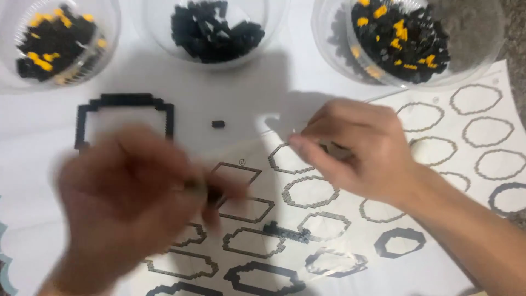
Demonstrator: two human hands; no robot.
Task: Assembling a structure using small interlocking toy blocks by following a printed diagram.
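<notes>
My left hand point(129, 203) is blurred over the lower left and pinches a small black brick point(215, 193) between its fingertips. My right hand point(356, 148) hovers at the centre right with fingers curled around a small dark piece point(334, 149), only partly visible. A black outline of joined bricks point(126, 101), open at the bottom, lies on the white table behind my left hand. A single black brick point(218, 124) lies loose between the two hands. A short dark strip of joined bricks point(287, 232) rests on the printed sheet point(329, 219).
Three clear plastic bowls stand along the far edge: one at the left point(57, 41) and one at the right point(405, 38) with black and yellow bricks, one in the middle point(213, 30) with black bricks. The sheet shows several ring-shaped outlines.
</notes>
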